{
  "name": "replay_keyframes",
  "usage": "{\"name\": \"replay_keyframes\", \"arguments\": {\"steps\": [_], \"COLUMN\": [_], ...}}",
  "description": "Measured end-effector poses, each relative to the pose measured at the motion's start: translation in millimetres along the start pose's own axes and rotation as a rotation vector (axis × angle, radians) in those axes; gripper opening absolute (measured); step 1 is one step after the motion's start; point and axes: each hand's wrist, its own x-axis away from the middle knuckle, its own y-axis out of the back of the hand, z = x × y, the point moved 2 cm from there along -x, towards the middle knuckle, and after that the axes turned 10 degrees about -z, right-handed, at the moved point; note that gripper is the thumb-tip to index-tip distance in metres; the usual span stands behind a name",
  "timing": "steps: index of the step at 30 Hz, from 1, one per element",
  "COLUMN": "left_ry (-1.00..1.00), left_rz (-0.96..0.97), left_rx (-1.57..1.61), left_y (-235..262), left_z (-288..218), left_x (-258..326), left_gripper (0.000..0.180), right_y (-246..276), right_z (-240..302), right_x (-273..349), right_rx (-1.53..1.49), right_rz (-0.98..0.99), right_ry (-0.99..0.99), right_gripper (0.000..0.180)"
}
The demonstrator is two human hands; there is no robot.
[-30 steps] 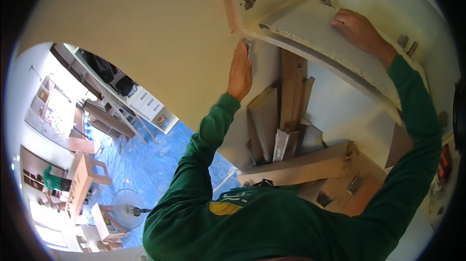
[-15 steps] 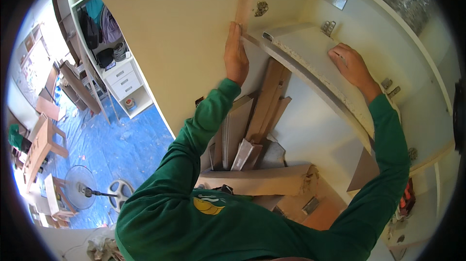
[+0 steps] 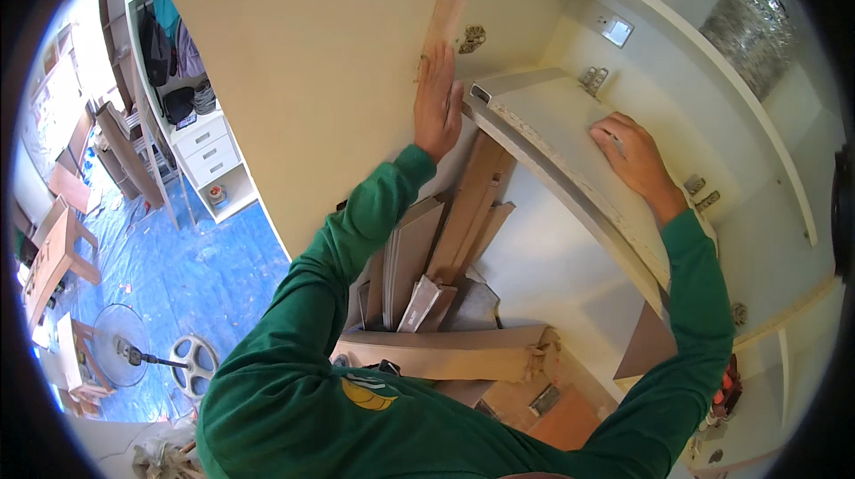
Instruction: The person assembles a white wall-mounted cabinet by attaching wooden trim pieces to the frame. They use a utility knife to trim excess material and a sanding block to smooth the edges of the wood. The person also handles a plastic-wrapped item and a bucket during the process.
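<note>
My left hand (image 3: pixel 436 105) lies with its fingers stretched out along the upright wooden edge strip (image 3: pixel 451 7) of a cream panel (image 3: pixel 294 60). Its thumb side is close to the left corner of a white board (image 3: pixel 543 101), where the end of a hollow trim shows. The board's front edge looks rough and speckled. On top of that board rests my right hand (image 3: pixel 637 158), its fingers curled in; whatever may be under or between them is hidden.
Metal hinges (image 3: pixel 593 80) and a wall socket (image 3: pixel 614 29) are behind the board. Wooden planks (image 3: pixel 472 203) lean below it, over a cardboard piece (image 3: pixel 454 354). A wrapped clear bundle (image 3: pixel 753 25) sits upper right. At left, a fan (image 3: pixel 120 345) stands on blue sheeting (image 3: pixel 196 256).
The view has shifted, so the cabinet sits lower in the picture. My left hand has moved slightly up along the strip and turned. The right hand stays on the board.
</note>
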Motion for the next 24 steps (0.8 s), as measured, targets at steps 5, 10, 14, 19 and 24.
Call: {"name": "replay_keyframes", "arguments": {"steps": [5, 10, 14, 19, 24], "left_ry": [-0.038, -0.015, -0.044, 0.048, 0.304], "left_rz": [0.022, 0.085, 0.072, 0.012, 0.143], "left_rx": [-0.025, -0.034, -0.024, -0.025, 0.164], "left_y": [-4, 4, -10, 1, 45], "left_z": [6, 3, -4, -8, -5], "left_x": [-2, 22, -19, 2, 31], "left_gripper": [0.057, 0.057, 0.055, 0.056, 0.049], "right_y": [0, 1, 0, -7, -7], "right_z": [-2, -4, -8, -9, -16], "right_x": [-1, 1, 4, -1, 5], "right_rx": [-0.03, -0.017, -0.004, -0.029, -0.01], "right_rz": [-0.007, -0.002, -0.028, -0.056, -0.054], "right_ry": [0.024, 0.019, 0.055, 0.099, 0.102], "right_gripper": [0.019, 0.021, 0.026, 0.024, 0.025]}}
